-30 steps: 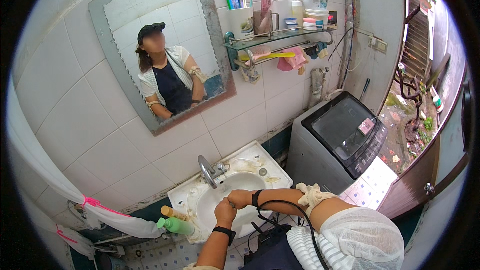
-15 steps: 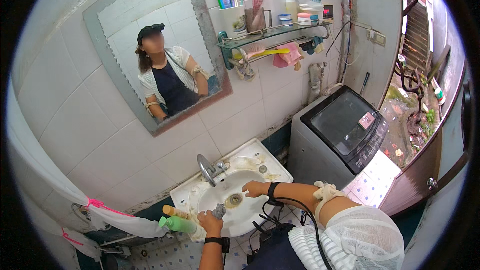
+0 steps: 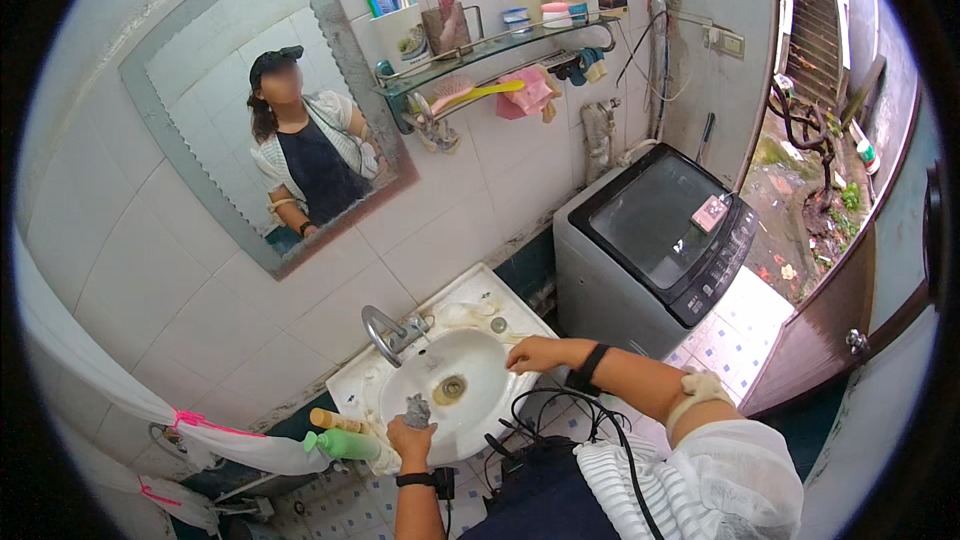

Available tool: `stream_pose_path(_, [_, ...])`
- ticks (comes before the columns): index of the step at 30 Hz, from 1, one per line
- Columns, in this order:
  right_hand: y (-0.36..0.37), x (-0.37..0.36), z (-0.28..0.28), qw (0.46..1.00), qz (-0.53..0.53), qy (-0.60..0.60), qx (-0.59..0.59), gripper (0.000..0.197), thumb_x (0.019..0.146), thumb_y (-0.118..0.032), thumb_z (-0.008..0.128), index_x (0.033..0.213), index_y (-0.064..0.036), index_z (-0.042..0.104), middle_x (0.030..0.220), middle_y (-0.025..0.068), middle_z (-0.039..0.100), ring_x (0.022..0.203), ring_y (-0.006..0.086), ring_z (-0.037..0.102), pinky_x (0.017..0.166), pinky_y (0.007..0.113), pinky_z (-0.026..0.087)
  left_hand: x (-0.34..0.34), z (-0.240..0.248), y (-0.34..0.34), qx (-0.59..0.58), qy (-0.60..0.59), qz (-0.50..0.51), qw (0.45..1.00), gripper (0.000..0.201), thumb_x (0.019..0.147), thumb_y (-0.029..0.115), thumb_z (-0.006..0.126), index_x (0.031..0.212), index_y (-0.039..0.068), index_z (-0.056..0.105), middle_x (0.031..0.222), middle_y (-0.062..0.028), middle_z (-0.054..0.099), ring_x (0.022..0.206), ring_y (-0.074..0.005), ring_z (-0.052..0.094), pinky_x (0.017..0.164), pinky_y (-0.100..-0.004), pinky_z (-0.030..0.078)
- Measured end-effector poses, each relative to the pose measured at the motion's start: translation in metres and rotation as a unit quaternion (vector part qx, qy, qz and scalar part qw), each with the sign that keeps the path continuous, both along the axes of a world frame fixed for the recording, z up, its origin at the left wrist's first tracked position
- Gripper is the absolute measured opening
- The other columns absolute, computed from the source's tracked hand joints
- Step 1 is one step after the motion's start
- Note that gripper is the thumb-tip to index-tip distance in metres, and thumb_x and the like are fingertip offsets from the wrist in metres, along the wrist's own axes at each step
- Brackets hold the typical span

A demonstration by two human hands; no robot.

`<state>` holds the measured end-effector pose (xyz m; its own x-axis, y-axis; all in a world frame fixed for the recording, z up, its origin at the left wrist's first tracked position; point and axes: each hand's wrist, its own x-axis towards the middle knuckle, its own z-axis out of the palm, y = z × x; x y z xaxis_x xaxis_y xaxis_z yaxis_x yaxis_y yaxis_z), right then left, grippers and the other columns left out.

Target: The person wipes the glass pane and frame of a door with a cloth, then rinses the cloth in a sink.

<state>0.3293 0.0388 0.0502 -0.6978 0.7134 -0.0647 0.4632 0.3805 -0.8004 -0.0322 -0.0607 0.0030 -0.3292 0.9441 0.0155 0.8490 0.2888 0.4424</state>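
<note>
The grey wad (image 3: pixel 417 408) is over the near left side of the sink (image 3: pixel 487 405); crumpled as it is, I can't tell whether it is cloth or a scrubber. My left hand (image 3: pixel 411 439) grasps it from below, fingers wrapped round its lower part and the top poking out. If that grip loosened, I think it could drop toward the drain (image 3: pixel 450 390) and block it.

My right hand (image 3: pixel 538 354) is at the right edge of the bowl, fingers curled in; I can't tell whether anything is between them.

Just beside my left hand, the green bottle (image 3: pixel 345 444) and the yellow bottle (image 3: pixel 335 421) lean over; a careless swing of my wrist might knock them off. The tap (image 3: pixel 380 332) arches behind the bowl, where a raised knuckle could bump it. By my right forearm the black cable (image 3: pixel 615 410) loops loosely, and a quick reach might snag it.
</note>
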Motion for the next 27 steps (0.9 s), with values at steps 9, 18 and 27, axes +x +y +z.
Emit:
stream_pose_path(9, [-0.155,0.225,-0.098,0.886,-0.396,-0.118,-0.213,0.033,0.088,-0.025,0.064,0.112,-0.0028,0.066,0.114,0.0148,0.066,0.103,0.0324,0.065,0.09,0.041,0.052,-0.018,-0.014,-0.017,0.054,-0.278,0.087,0.955,0.068,0.057,0.022,0.091,0.109,-0.006,0.055,0.096,-0.0168,0.065,0.083,-0.0277,0.063,0.074,-0.0367,0.051])
stream_pose_path(18, [-0.257,0.304,-0.162,0.85,-0.463,-0.246,-0.055,0.035,0.083,-0.043,0.065,0.094,-0.0109,0.072,0.09,0.0169,0.069,0.085,0.0311,0.064,0.079,0.039,0.05,0.028,0.01,0.008,0.04,-0.356,0.015,0.934,0.061,0.068,0.014,0.086,0.113,-0.007,0.051,0.096,-0.0122,0.062,0.076,-0.0179,0.059,0.064,-0.0312,0.049])
stream_pose_path(27, [-0.382,0.236,-0.082,0.701,-0.701,0.007,-0.133,0.034,0.084,-0.032,0.066,0.099,-0.0021,0.072,0.095,0.0176,0.071,0.086,0.0304,0.067,0.079,0.039,0.052,0.067,0.014,0.055,0.025,-0.301,-0.184,0.935,0.072,0.067,0.018,0.088,0.121,-0.008,0.047,0.106,-0.0168,0.06,0.086,-0.0214,0.06,0.076,-0.0305,0.051])
